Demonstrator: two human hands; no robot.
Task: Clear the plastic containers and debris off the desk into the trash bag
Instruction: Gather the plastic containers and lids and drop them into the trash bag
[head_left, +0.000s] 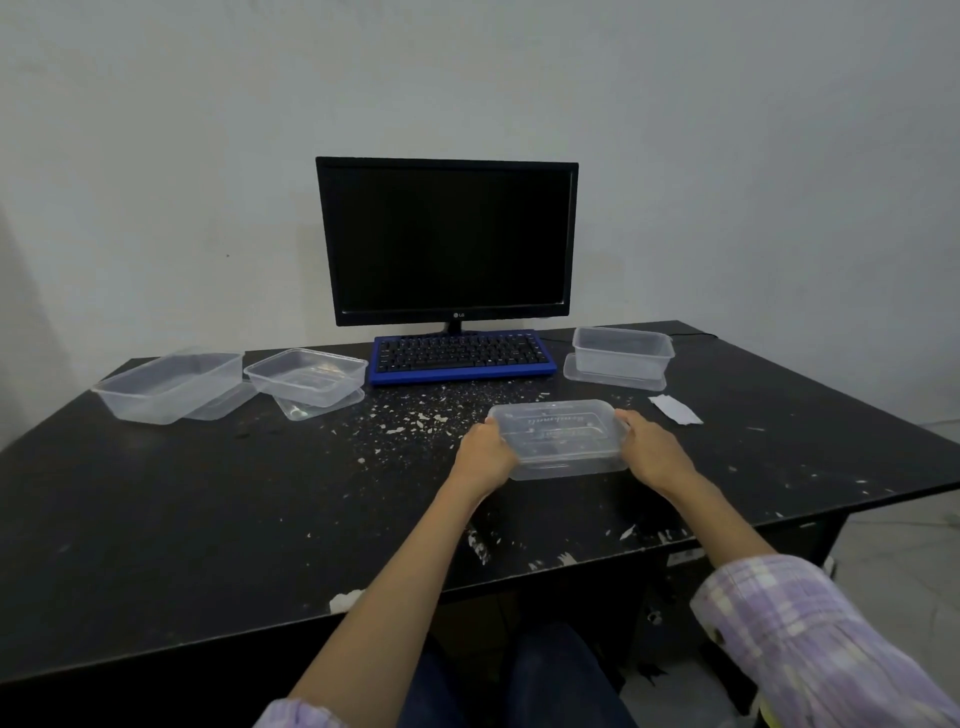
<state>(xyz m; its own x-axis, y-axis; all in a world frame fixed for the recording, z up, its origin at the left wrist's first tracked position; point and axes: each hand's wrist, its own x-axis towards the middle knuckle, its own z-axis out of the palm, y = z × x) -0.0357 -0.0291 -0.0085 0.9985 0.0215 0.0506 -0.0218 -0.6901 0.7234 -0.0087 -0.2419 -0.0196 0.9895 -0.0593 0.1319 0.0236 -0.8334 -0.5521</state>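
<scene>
Left hand (485, 451) and right hand (655, 451) both curled round short ends of clear rectangular plastic container (558, 439), lid on, sitting mid black desk (208, 519) in front of blue-framed keyboard (461, 357).

Tip imo: lift level, squeeze gently — thin walls flex, lid could pop.

Looks empty inside. 3 more open clear tubs — far left (169, 384), next to it (306, 375), right one (622, 351) — all empty, each resting on a lid or tray. White crumbs (415, 418) scattered between. Trash bag not visible.

Clear glossy plastic container (558, 439), matt black scuffed desk (208, 519), glossy monitor (447, 241), checked cloth sleeve (810, 639)
</scene>
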